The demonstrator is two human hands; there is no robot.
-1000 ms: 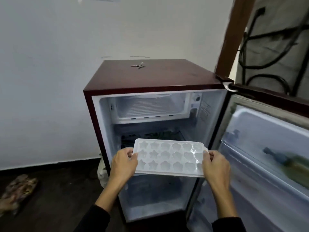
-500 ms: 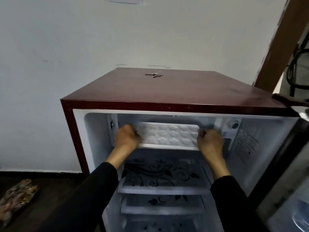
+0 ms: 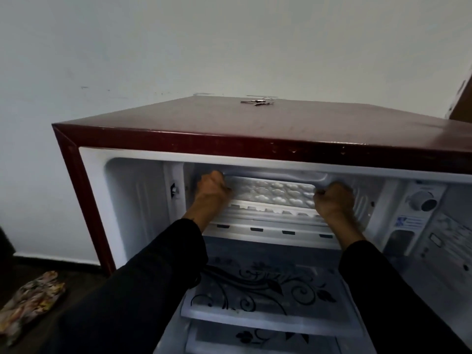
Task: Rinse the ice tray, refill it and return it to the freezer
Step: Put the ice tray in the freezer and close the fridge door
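1. White moulded plastic: the ice tray (image 3: 272, 194) sits inside the freezer compartment (image 3: 362, 200) at the top of the fridge, held at both short ends.
2. The left hand (image 3: 210, 191) has its fingers curled round the tray's left end; knuckles face the camera, fingertips hidden behind the rim.
3. The right hand (image 3: 334, 200) is likewise clenched on the tray's right end, thumb side toward the tray.
4. The tray's front edge lies above the compartment's ribbed floor; whether it rests on that floor or is carried just clear cannot be told. Its far edge lies close under the compartment ceiling, with a narrow gap showing.
5. Side room: the left hand is near the compartment's left wall; the right hand has a wider strip of ribbed wall beside it.
6. Both black sleeves (image 3: 143, 284) run from the lower frame up to the compartment mouth, passing over the patterned glass shelf (image 3: 255, 295) without visibly touching it.
7. A second shelf (image 3: 258, 337) lies below the first, partly hidden.
8. A thermostat dial (image 3: 422, 201) is mounted to the right of the compartment, with a label beneath it, print unreadable.
9. The dark red fridge cabinet (image 3: 255, 123) has its top edge level across the frame; a bunch of keys (image 3: 258, 101) lies near the back of that top, next to the pale wall (image 3: 178, 47).
10. A floral cloth (image 3: 30, 300) lies on the dark floor, well apart to the left.
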